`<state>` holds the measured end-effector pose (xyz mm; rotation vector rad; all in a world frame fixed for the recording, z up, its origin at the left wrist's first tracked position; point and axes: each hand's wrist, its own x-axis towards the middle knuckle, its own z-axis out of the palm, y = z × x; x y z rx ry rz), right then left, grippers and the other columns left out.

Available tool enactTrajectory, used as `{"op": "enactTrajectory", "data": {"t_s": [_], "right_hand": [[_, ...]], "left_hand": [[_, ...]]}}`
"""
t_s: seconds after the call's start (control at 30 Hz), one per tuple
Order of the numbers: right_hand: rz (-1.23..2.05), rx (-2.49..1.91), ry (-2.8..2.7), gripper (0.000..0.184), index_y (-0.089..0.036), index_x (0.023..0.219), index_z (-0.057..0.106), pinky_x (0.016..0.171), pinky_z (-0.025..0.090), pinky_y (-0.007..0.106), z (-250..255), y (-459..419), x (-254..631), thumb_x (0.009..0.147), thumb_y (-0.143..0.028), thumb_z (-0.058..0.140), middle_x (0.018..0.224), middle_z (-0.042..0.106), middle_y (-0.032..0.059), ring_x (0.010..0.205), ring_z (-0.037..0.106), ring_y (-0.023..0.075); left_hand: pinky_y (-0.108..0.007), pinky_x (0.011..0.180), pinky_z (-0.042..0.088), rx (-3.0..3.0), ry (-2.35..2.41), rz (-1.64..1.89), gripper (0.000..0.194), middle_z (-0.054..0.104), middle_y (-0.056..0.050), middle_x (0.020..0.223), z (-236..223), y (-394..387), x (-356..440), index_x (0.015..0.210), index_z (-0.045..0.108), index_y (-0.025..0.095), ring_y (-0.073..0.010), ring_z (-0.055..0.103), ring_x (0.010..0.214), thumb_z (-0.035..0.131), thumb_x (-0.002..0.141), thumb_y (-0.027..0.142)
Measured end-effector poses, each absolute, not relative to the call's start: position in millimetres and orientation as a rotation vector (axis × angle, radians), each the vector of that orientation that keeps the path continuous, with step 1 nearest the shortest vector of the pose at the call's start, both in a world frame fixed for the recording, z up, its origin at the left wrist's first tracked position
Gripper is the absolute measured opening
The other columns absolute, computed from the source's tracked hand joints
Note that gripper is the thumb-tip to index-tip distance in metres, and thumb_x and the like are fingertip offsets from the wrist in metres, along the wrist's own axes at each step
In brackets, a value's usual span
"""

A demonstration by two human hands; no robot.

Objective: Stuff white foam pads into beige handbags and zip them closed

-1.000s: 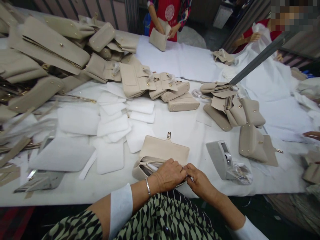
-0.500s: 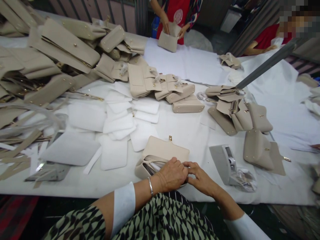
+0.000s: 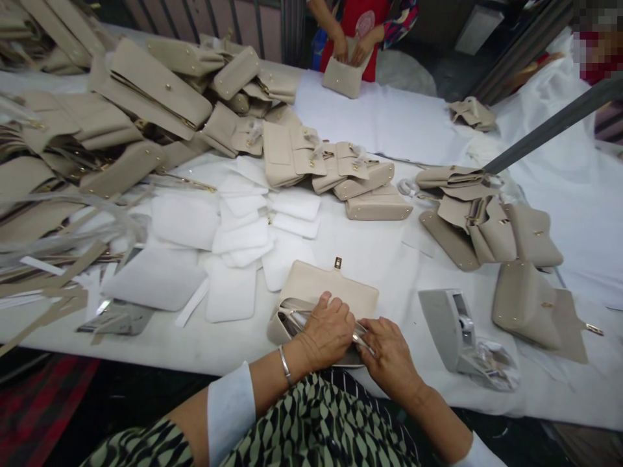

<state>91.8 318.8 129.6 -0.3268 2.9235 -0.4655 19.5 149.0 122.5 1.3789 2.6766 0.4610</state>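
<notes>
A beige handbag lies in front of me with its flap folded back and a metal clasp sticking up from the flap's edge. Its mouth gapes, showing a pale lining and a zip edge. My left hand is closed over the middle of the opening, fingers curled onto the rim. At the bag's right end, my right hand grips the edge of the opening between thumb and fingers. The fingertips of both hands are partly hidden.
White foam sheets lie to the left, near a heap of beige bags. A grey tape dispenser stands to the right, more bags beyond it. Across the table a person in a red apron handles another bag.
My left hand has shifted slightly left along the opening. My right hand has moved a little right, and a pale strip of the bag's opening now shows between the hands. The view has shifted.
</notes>
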Motion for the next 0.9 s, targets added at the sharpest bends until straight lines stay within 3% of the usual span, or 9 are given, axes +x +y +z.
{"op": "enactTrajectory", "data": {"t_s": [0.63, 0.8, 0.9], "right_hand": [[-0.559, -0.630, 2.874, 0.014, -0.021, 0.089, 0.062, 0.105, 0.026, 0.053, 133, 304, 86, 0.084, -0.016, 0.049, 0.116, 0.060, 0.0069, 0.100, 0.052, 0.0239], [-0.532, -0.634, 2.818, 0.014, -0.022, 0.090, 0.063, 0.103, 0.030, 0.056, 124, 308, 84, 0.085, -0.019, 0.050, 0.118, 0.060, 0.0072, 0.102, 0.054, 0.0252], [-0.555, -0.594, 2.818, 0.024, -0.021, 0.108, 0.061, 0.100, 0.036, 0.053, 115, 315, 89, 0.088, -0.024, 0.049, 0.131, 0.053, 0.0105, 0.113, 0.051, 0.0273]], "left_hand": [[-0.045, 0.083, 0.037, 0.708, 2.952, 0.190, 0.018, 0.057, -0.010, 0.090, 131, 46, -27, 0.086, 0.059, 0.012, -0.0272, 0.047, 0.094, 0.046, 0.087, 0.025], [-0.032, 0.076, 0.044, 0.668, 2.858, 0.389, 0.019, 0.055, -0.008, 0.094, 118, 26, -27, 0.091, 0.055, 0.013, -0.0205, 0.051, 0.092, 0.040, 0.090, 0.024], [-0.029, 0.074, 0.045, 0.633, 2.847, 0.589, 0.013, 0.055, -0.005, 0.086, 112, 22, -17, 0.082, 0.053, 0.016, -0.0179, 0.052, 0.085, 0.041, 0.086, 0.019]]}}
